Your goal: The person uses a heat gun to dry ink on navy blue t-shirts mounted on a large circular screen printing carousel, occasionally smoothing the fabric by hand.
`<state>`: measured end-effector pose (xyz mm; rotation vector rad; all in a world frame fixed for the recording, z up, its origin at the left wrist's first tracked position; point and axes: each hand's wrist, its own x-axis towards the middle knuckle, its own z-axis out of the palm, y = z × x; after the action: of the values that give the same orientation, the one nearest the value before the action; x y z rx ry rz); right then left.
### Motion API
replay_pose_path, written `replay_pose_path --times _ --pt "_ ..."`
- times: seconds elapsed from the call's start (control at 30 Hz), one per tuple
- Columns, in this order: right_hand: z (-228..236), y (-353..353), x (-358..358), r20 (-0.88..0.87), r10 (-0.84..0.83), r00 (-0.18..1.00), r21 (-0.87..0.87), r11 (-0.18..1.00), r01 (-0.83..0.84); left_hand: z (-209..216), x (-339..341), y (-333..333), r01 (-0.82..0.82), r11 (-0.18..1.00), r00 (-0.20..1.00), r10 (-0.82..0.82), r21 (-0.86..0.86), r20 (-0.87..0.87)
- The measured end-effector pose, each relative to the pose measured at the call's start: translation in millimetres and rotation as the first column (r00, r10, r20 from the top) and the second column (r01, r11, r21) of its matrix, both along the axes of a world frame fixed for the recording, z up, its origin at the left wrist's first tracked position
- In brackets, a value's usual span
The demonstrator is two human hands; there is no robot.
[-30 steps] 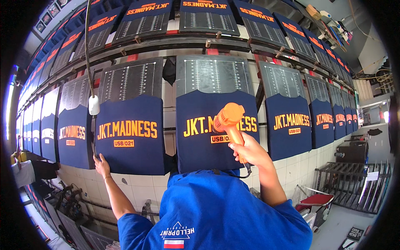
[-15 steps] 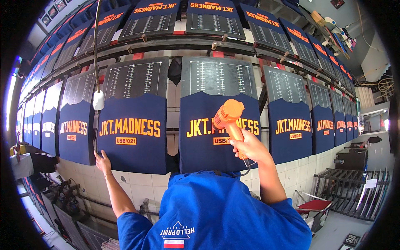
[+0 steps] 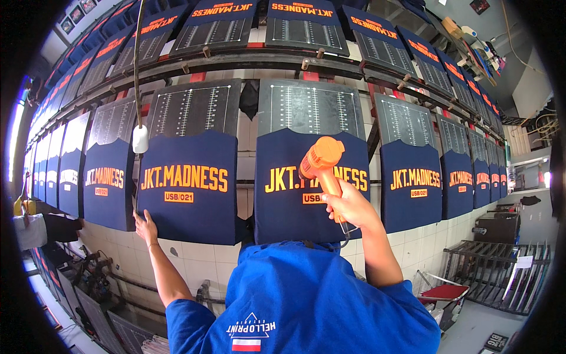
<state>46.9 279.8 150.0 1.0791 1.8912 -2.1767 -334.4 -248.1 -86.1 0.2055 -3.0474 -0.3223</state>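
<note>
Navy shirts with orange lettering are stretched over dark printing boards in a long curved row. My right hand (image 3: 352, 207) grips an orange heat gun (image 3: 320, 163) by its handle, nozzle close to the lettering on the shirt (image 3: 295, 206) straight ahead. My left hand (image 3: 145, 226) rests flat on the lower edge of the neighbouring shirt (image 3: 183, 212) to the left. My blue shirt fills the lower middle of the view.
A second tier of boards with shirts (image 3: 303, 23) runs above. A white pendant on a cord (image 3: 140, 139) hangs at upper left. Another person's sleeve (image 3: 35, 229) reaches in at far left. A metal rack (image 3: 501, 277) and a red stool (image 3: 442, 292) stand at right.
The view has tilted slightly, so the boards sit a little lower. Both hands keep about the same places, and the heat gun stays over the lettering.
</note>
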Motion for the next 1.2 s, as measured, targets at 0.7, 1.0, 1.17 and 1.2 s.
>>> replay_pose_path --times 0.7,1.0,1.17,1.2 --pt "8.8 0.9 14.8 0.072 -0.046 0.996 0.026 0.999 0.044 10.0 13.5 11.2 -0.022 0.942 0.99 0.069 0.335 -0.127" --pt "1.0 2.9 -0.7 0.026 0.068 0.997 0.031 0.997 -0.069 -3.2 75.3 17.8 -0.039 0.87 0.936 0.204 0.492 -0.286" --pt "-8.5 4.2 -22.4 -0.079 0.089 0.993 0.014 0.996 -0.089 -27.8 115.9 69.3 -0.126 0.924 0.957 0.209 0.362 -0.202" --pt "-11.5 5.9 -26.1 -0.078 0.095 0.992 0.015 0.995 -0.094 -21.9 121.5 85.0 -0.168 0.919 0.956 0.239 0.357 -0.167"
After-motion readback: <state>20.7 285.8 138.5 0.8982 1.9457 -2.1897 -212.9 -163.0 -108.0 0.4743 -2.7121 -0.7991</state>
